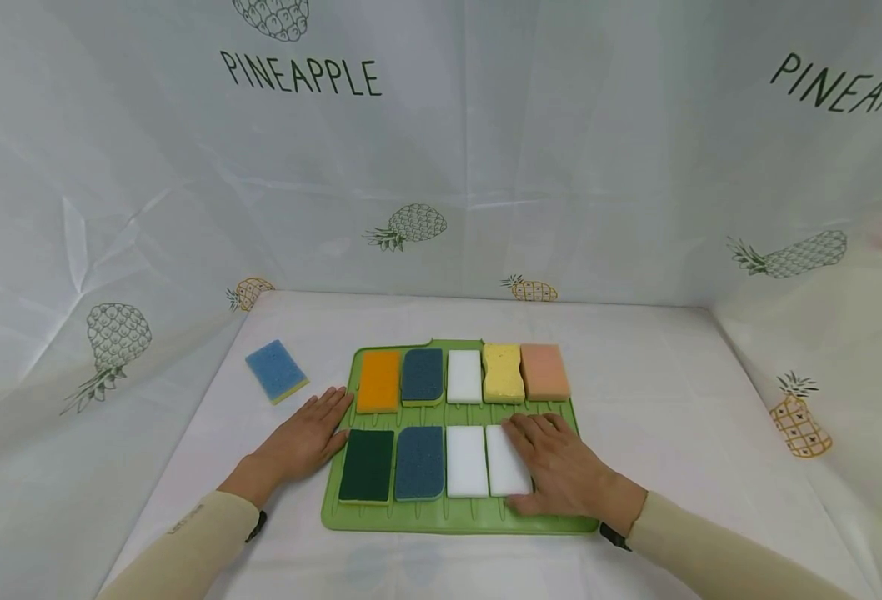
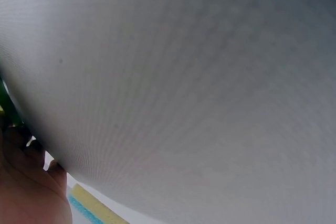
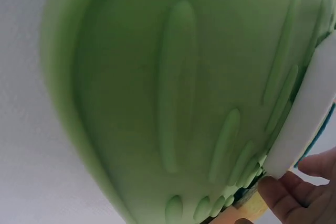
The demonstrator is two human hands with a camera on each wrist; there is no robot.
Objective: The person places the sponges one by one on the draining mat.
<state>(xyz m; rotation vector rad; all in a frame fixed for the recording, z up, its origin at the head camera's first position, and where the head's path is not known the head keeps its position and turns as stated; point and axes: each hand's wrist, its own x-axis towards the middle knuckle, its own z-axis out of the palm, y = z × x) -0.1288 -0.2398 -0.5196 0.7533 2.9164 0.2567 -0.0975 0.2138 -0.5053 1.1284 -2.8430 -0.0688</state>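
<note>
A green ribbed tray [image 1: 456,521] holds sponges in two rows. My right hand [image 1: 561,467] is at the right end of the front row, its thumb and fingers about the ends of a white sponge [image 1: 508,462]. In the right wrist view, its fingertips meet that white sponge [image 3: 299,124] at one end. My left hand [image 1: 302,437] rests at the tray's left edge, fingers extended, beside the dark green sponge [image 1: 367,467]. Next to the dark green one lie a blue sponge [image 1: 420,463] and another white sponge [image 1: 467,461].
Along the back row are an orange sponge [image 1: 378,381], a dark blue sponge [image 1: 422,376], a white sponge [image 1: 464,376], a yellow sponge [image 1: 503,373] and a peach sponge [image 1: 545,372]. Off the tray, a blue-and-yellow sponge [image 1: 276,370] lies behind my left hand. Pineapple-print cloth [image 1: 583,167] surrounds the table.
</note>
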